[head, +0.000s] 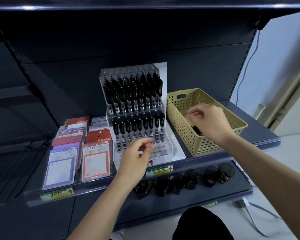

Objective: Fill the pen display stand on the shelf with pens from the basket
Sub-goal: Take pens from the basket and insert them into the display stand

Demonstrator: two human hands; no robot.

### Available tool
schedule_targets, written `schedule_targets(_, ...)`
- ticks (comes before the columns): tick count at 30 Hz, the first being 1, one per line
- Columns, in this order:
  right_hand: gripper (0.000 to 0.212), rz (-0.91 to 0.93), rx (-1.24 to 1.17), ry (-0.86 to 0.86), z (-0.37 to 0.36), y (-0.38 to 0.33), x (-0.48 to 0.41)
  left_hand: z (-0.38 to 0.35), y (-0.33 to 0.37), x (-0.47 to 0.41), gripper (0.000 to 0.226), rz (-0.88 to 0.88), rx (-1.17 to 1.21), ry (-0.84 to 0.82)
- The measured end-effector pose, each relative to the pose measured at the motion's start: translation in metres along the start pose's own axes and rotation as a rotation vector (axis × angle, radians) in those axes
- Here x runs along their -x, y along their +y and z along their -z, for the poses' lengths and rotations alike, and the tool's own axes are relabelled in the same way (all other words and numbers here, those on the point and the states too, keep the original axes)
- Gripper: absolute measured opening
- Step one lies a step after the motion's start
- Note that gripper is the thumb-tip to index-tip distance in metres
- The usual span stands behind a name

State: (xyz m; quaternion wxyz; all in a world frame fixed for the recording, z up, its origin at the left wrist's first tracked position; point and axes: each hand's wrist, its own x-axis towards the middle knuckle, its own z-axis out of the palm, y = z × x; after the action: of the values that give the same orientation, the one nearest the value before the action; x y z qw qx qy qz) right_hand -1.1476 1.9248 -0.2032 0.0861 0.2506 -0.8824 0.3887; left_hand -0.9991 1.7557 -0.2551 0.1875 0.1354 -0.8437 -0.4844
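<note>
The clear tiered pen display stand stands mid-shelf, its upper and middle rows packed with black pens. Several front holes show no pens. My left hand is at the stand's front tier, thumb and fingers pinched on what looks like a clear-barrelled pen beside the lowest pens. The yellow perforated basket sits right of the stand. My right hand hovers over it with fingertips pinched and nothing visible between them. A few dark pens lie in the basket under the palm.
Packs of sticky notes fill the shelf left of the stand. Dark mesh pen cups line the lower shelf, which has price labels on its front rail above. An upper shelf overhangs. A cable hangs at the right.
</note>
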Motion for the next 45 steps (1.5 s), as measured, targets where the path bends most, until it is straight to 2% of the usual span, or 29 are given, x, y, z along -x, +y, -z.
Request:
schedule_targets(4, 0.014, -0.066, 0.140, 0.016, 0.037, 0.039, 0.003, -0.026, 0.021, -0.009, 0.019, -0.006, -0.005, -0.062)
schedule_targets(7, 0.022, -0.114, 0.251, -0.097, 0.051, 0.064, 0.008, -0.052, 0.038, -0.020, 0.026, 0.000, -0.017, -0.124)
schedule_targets(11, 0.029, -0.106, 0.341, -0.329, 0.052, 0.080, 0.017, -0.083, 0.055, -0.038, 0.045, 0.118, 0.031, -0.203)
schedule_targets(14, 0.026, -0.072, 0.284, -0.304, 0.050, 0.083, 0.022, -0.099, 0.067, -0.052, 0.063, 0.236, 0.027, -0.230)
schedule_targets(19, 0.020, -0.090, 0.142, -0.270, 0.050, 0.092, 0.029, -0.119, 0.083, -0.077, 0.061, 0.335, -0.003, -0.194)
schedule_targets(23, 0.007, -0.108, 0.012, -0.277, 0.051, 0.103, 0.038, -0.130, 0.084, -0.089, 0.050, 0.355, -0.020, -0.114)
schedule_targets(27, 0.008, -0.118, -0.012, -0.320, 0.053, 0.106, 0.044, -0.142, 0.076, -0.084, 0.050, 0.284, -0.175, -0.009)
schedule_targets(31, 0.006, -0.164, -0.021, -0.448, 0.056, 0.110, 0.045, -0.151, 0.070, -0.065, 0.051, 0.207, -0.214, 0.066)
schedule_targets(33, 0.014, -0.198, -0.090, -0.484, 0.057, 0.110, 0.043, -0.152, 0.068, -0.055, 0.050, 0.168, -0.222, 0.093)
schedule_targets(35, 0.012, -0.269, -0.158, -0.454, 0.054, 0.111, 0.037, -0.152, 0.068, -0.049, 0.050, 0.151, -0.243, 0.112)
schedule_targets(37, 0.033, -0.310, -0.163, -0.402, 0.046, 0.110, 0.027, -0.153, 0.068, -0.043, 0.050, 0.131, -0.267, 0.117)
schedule_targets(40, 0.052, -0.331, -0.195, -0.380, 0.027, 0.100, 0.013, -0.154, 0.069, -0.036, 0.050, 0.086, -0.252, 0.126)
schedule_targets(45, 0.062, -0.406, -0.292, -0.361, -0.005, 0.083, -0.009, -0.158, 0.059, -0.038, 0.054, 0.041, -0.159, 0.128)
